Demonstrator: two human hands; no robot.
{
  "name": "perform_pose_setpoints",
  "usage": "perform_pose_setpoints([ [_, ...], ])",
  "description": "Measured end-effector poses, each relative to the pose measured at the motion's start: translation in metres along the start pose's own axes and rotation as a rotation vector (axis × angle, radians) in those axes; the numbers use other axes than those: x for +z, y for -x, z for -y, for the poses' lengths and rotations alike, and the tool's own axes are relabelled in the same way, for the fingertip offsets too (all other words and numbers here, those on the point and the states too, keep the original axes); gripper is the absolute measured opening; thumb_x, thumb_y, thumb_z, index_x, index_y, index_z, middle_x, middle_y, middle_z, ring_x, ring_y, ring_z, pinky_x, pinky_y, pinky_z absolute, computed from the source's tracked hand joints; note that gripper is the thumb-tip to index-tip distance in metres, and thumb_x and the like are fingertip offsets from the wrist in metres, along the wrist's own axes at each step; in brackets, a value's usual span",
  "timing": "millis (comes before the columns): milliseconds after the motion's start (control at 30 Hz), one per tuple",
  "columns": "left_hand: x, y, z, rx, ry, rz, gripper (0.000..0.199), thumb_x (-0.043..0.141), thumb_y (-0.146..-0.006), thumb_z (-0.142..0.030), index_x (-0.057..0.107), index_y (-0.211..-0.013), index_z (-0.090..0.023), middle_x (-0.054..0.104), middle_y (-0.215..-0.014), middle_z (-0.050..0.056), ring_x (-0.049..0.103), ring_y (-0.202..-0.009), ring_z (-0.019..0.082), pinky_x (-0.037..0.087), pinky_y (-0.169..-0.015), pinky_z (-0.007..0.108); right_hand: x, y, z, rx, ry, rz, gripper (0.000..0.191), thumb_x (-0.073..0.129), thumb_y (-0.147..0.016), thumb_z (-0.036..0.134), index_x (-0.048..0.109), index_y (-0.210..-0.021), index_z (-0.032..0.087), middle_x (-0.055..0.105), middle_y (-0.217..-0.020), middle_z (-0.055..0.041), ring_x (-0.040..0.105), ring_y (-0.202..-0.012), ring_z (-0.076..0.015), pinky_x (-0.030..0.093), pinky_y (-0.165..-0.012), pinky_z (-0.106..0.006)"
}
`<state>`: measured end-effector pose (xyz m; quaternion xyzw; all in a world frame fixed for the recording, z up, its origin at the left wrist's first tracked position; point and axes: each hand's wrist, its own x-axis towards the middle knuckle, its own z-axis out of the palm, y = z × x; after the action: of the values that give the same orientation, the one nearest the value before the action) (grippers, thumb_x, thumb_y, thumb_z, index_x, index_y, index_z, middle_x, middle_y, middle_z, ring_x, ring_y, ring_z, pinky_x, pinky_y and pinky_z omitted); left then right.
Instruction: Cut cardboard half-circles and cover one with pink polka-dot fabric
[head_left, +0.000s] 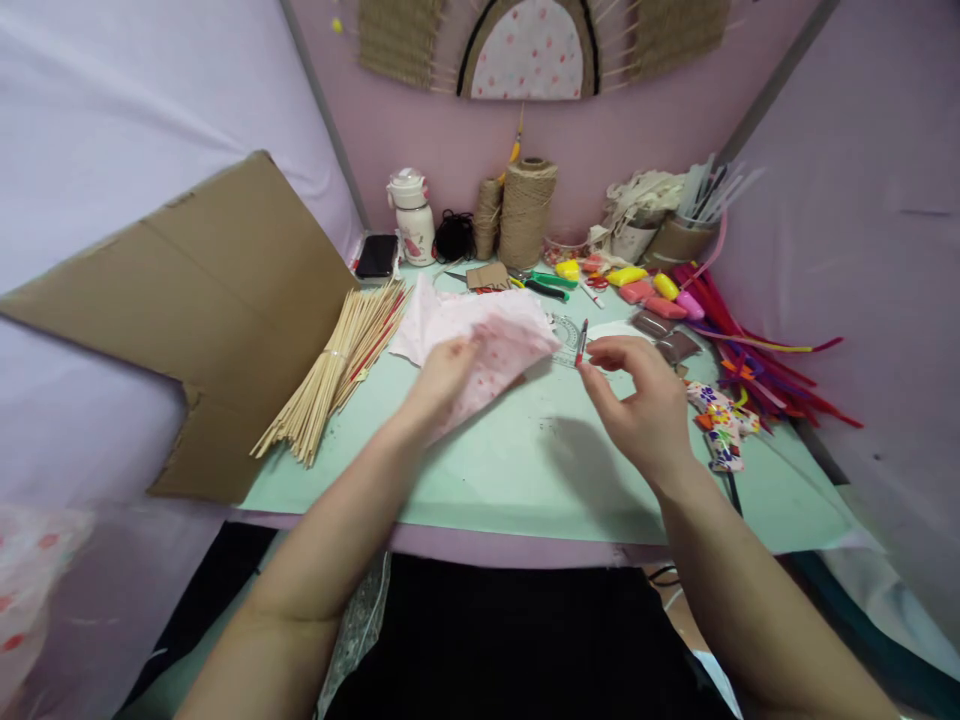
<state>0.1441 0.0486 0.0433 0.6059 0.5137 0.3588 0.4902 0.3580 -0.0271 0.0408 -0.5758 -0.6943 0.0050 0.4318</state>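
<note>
A white cloth with pink dots [495,350] lies partly raised and folded near the middle of the table. My left hand [450,370] is closed on the cloth, its fingers blurred by motion. To the right, my right hand [626,385] hovers above the table, thumb and forefinger apart, with no object clearly held. Just beyond its fingertips is a small dark and red pen-like item [582,342], over or beside a clear protractor [562,338]; whether the fingertips touch it is unclear.
Bundled sticks [330,370] and cut cardboard [225,300] stand left. Behind are a phone [377,256], a bottle [413,220], twine spools [527,215] and pliers [546,289]. Clay packets [660,305], pipe cleaners [787,385] and a patterned glue gun [724,425] lie right.
</note>
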Motion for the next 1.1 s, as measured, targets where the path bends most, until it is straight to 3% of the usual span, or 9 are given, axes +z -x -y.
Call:
perform_pose_setpoints([
  [200,-0.075,-0.02,-0.022,-0.163,0.624,-0.159,0.035,0.042,-0.093,-0.028,0.061,-0.116,-0.01,0.073,-0.104,0.016,0.066,-0.109,0.027,0.049,-0.1,0.044,0.039,-0.015,-0.019,0.318,0.073,0.543,0.015,0.064,-0.083,0.032,0.064,-0.09,0.018,0.071,-0.093,-0.007,0.066,-0.083,-0.0215,0.047,-0.076,-0.032],
  [433,-0.086,-0.017,-0.019,-0.153,0.779,-0.146,0.042,0.04,-0.094,-0.027,0.052,-0.131,-0.011,0.07,-0.116,0.016,0.061,-0.119,0.03,0.043,-0.107,0.049,0.104,-0.059,0.014,0.38,0.23,0.678,0.074,0.084,-0.054,0.053,0.057,-0.11,0.012,0.06,-0.12,-0.0212,0.055,-0.109,-0.0357,0.046,-0.08,-0.038],
  [500,-0.089,-0.018,-0.016,-0.13,0.759,-0.11,0.043,0.039,-0.094,-0.028,0.052,-0.132,-0.014,0.07,-0.117,0.015,0.06,-0.12,0.03,0.043,-0.107,0.05,0.107,-0.063,0.016,0.392,0.215,0.705,0.071,0.087,-0.049,0.049,0.06,-0.103,0.012,0.062,-0.114,-0.0199,0.057,-0.104,-0.0348,0.046,-0.077,-0.037],
  [633,-0.091,-0.017,-0.016,-0.074,0.668,-0.064,0.041,0.04,-0.094,-0.033,0.057,-0.125,-0.013,0.069,-0.116,0.016,0.058,-0.122,0.029,0.044,-0.105,0.048,0.075,-0.046,-0.003,0.378,0.112,0.694,0.024,0.065,-0.077,0.041,0.06,-0.079,0.018,0.066,-0.085,-0.0049,0.059,-0.077,-0.0195,0.042,-0.063,-0.027],
  [700,-0.078,-0.01,-0.016,-0.017,0.592,-0.046,0.04,0.044,-0.093,-0.036,0.059,-0.122,-0.013,0.069,-0.116,0.015,0.059,-0.121,0.029,0.046,-0.103,0.048,0.041,-0.029,-0.017,0.404,0.061,0.638,0.022,0.055,-0.084,0.039,0.058,-0.076,0.019,0.063,-0.074,-0.001,0.056,-0.067,-0.0163,0.04,-0.057,-0.026],
  [800,-0.032,0.013,-0.01,0.098,0.319,-0.009,0.045,0.047,-0.092,-0.045,0.061,-0.12,-0.013,0.068,-0.12,0.014,0.06,-0.118,0.03,0.046,-0.102,0.048,-0.016,-0.004,-0.031,0.586,-0.111,0.251,0.022,0.065,-0.075,0.04,0.058,-0.069,0.02,0.054,-0.058,0.002,0.048,-0.054,-0.0146,0.035,-0.051,-0.027],
  [933,0.04,0.056,0.006,0.294,-0.28,0.477,0.058,0.052,-0.09,-0.049,0.05,-0.136,-0.013,0.05,-0.144,0.017,0.045,-0.135,0.031,0.033,-0.113,0.049,-0.064,0.012,-0.026,0.727,-0.362,-0.172,0.018,0.072,-0.071,0.034,0.062,-0.081,0.022,0.064,-0.074,-0.0035,0.053,-0.061,-0.0155,0.04,-0.058,-0.031],
  [1000,0.053,0.071,0.013,0.337,-0.477,0.512,0.064,0.053,-0.091,-0.048,0.043,-0.141,-0.01,0.039,-0.151,0.02,0.032,-0.143,0.03,0.026,-0.116,0.05,-0.068,0.016,-0.02,0.716,-0.468,-0.172,0.019,0.073,-0.07,0.032,0.063,-0.082,0.023,0.064,-0.077,-0.0031,0.055,-0.064,-0.0156,0.042,-0.061,-0.031],
  [1100,0.036,0.079,0.021,0.389,-0.616,0.472,0.055,0.046,-0.095,-0.045,0.044,-0.14,-0.013,0.043,-0.15,0.017,0.034,-0.142,0.024,0.023,-0.119,0.047,-0.051,0.021,-0.014,0.694,-0.61,0.008,0.023,0.075,-0.067,0.036,0.062,-0.08,0.022,0.065,-0.075,-0.0014,0.058,-0.065,-0.0159,0.045,-0.061,-0.03],
])
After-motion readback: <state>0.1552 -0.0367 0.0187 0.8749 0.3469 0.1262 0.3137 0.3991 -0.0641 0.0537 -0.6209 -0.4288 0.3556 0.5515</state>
